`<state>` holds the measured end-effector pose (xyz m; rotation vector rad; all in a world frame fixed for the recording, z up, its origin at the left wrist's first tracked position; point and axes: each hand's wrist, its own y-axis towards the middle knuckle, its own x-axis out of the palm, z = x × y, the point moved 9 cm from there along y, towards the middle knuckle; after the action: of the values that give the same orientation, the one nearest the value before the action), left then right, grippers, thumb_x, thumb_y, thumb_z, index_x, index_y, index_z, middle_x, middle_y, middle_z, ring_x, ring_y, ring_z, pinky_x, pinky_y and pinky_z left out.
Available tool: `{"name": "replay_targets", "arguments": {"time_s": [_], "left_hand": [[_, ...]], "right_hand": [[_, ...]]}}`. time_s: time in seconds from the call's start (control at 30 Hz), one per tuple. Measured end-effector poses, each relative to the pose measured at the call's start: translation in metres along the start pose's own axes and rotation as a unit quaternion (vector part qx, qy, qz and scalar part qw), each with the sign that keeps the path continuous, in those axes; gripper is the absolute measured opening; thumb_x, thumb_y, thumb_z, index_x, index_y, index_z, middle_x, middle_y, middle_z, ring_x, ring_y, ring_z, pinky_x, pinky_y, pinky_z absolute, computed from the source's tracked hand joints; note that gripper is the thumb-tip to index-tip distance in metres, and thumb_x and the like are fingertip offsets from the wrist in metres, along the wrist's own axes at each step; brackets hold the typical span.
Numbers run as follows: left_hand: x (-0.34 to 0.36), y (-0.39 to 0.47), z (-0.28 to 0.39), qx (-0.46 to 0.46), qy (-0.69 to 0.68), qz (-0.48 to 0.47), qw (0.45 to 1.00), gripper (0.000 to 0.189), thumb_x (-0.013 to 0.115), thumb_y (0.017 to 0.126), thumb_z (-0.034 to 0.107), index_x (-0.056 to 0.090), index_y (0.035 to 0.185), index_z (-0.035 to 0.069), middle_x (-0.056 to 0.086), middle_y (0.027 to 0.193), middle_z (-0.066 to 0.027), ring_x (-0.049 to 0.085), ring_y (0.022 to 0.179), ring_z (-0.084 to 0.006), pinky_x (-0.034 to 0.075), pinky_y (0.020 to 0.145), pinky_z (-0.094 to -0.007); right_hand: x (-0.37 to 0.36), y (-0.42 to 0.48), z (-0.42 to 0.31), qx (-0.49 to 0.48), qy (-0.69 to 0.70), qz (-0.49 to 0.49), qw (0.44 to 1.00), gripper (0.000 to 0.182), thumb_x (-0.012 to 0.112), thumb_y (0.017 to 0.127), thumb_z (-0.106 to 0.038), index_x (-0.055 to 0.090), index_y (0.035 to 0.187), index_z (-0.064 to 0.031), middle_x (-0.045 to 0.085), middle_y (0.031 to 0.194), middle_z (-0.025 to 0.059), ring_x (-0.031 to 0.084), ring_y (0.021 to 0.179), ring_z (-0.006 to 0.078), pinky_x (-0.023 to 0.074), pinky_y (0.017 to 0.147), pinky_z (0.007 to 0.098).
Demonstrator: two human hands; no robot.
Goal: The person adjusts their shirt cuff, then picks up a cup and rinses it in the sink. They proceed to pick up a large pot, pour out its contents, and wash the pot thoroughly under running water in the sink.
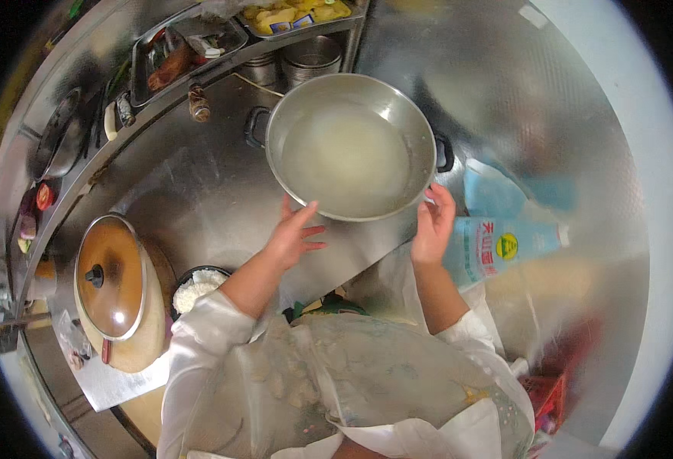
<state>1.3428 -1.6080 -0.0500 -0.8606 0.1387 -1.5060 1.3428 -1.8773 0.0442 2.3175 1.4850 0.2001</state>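
A large round steel pan (350, 149) with two black side handles stands on the steel counter, with cloudy, pale liquid inside. My left hand (293, 238) is at the pan's near left rim, fingers spread and nothing held; whether a fingertip touches the rim cannot be told. By the near right rim, below the right handle, is my right hand (435, 221), fingers loosely curled and raised, with nothing seen in it. Just right of that hand lies a blue printed plastic sack (485, 249). Left of my left forearm is a dark bowl of white, grainy food (198, 290).
A glass lid (111, 275) with a black knob rests over a round board at the left. Steel trays of food (187, 51) line the raised shelf, above stacked steel containers (311, 57). A small bottle (199, 103) is near the shelf; a red crate (546, 396) is low right.
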Motion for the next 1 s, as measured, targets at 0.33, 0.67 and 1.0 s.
{"name": "replay_targets", "arguments": {"time_s": [0.33,0.67,1.0], "left_hand": [[-0.023,0.047,0.009,-0.019,-0.014,0.029,0.999,0.06,0.05,0.074,0.009,0.023,0.128,0.009,0.05,0.107,-0.0188,0.061,0.079,-0.0343,0.057,0.064,-0.045],[-0.129,0.017,0.077,0.019,0.128,0.049,0.99,0.06,0.048,0.074,0.01,0.024,0.129,0.01,0.047,0.112,-0.0176,0.059,0.087,-0.0313,0.056,0.066,-0.0456],[-0.224,-0.039,0.113,0.064,0.136,0.113,0.982,0.069,0.049,0.075,0.008,0.025,0.138,0.021,0.051,0.115,-0.0055,0.055,0.092,-0.0154,0.049,0.061,-0.0278]], "right_hand": [[-0.042,0.039,-0.017,-0.118,-0.033,0.081,0.989,0.037,0.05,0.081,0.0,0.047,0.117,-0.001,0.045,0.125,0.0104,0.042,0.115,0.0193,0.0313,0.097,0.033],[-0.033,0.09,0.002,0.002,0.013,0.086,0.996,0.025,0.048,0.084,-0.003,0.055,0.108,-0.0042,0.051,0.116,0.006,0.047,0.107,0.0167,0.034,0.094,0.029],[0.168,0.073,0.197,0.13,-0.106,-0.325,0.931,0.033,0.051,0.082,-0.01,0.056,0.115,-0.008,0.056,0.115,0.0097,0.052,0.103,0.0232,0.0419,0.088,0.0339]]}}
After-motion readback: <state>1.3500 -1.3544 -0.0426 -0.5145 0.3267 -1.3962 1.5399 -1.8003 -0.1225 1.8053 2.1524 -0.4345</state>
